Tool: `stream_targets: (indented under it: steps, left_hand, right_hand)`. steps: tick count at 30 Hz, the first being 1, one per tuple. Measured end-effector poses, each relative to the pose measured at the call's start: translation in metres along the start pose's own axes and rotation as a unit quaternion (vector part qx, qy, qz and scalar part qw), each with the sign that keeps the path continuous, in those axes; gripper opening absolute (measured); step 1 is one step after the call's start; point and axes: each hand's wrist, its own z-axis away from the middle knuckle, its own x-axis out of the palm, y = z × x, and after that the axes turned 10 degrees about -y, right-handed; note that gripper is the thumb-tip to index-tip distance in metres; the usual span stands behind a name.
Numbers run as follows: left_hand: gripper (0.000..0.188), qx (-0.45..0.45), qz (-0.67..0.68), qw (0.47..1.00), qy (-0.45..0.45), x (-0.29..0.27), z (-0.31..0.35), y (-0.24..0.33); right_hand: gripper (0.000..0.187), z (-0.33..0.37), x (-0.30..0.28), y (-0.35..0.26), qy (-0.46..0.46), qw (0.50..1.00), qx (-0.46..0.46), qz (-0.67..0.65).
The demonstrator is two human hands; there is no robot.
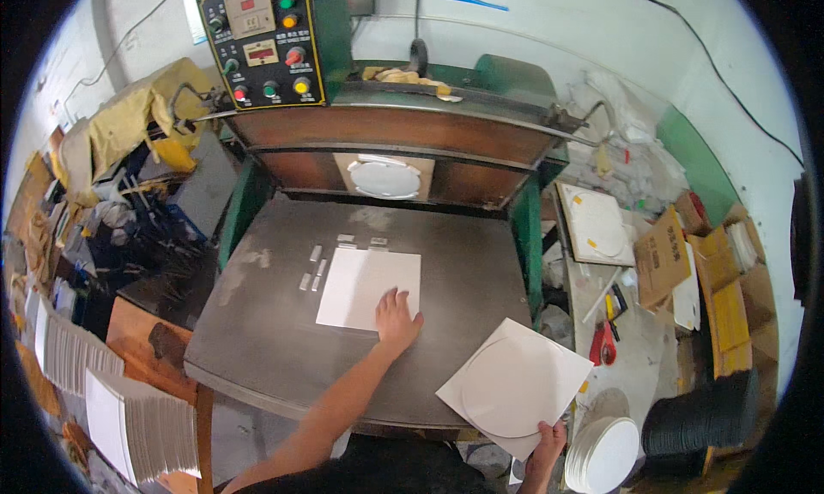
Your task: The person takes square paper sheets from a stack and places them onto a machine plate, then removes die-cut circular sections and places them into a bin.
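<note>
Head view: white sheet (365,279), flat on grey table (257,344), partly beneath left hand (397,322), fingers extended and slightly apart; white card (515,382) with circular outline, ahead and left of right hand (545,451), which is clamped on its near edge.

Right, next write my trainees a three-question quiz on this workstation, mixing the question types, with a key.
1. Multiple choice: what is directly under the left hand?
a) the control panel
b) the white sheet
c) the red-handled scissors

2. True or false: the right hand grips the stack of white discs.

3. Fill in the blank: small pale bars lie near the far edge of the sheet and off its ___ side, as the person sees it.

Key: 1. b. 2. False; it holds the square board with a circular outline. 3. left.
</note>
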Motion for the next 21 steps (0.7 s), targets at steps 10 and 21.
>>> stream_targets:
  steps: [10,21]
  left_hand:
    - [0.058,-0.013,-0.143,0.986,-0.088,0.045,-0.047,-0.020]
    - [0.039,-0.080,0.535,0.535,-0.649,-0.086,0.152,0.162]
  right_hand:
    - [0.036,0.108,0.031,-0.080,0.094,0.995,-0.014,-0.012]
    - [0.029,0.161,-0.065,-0.013,0.105,0.961,0.054,-0.252]
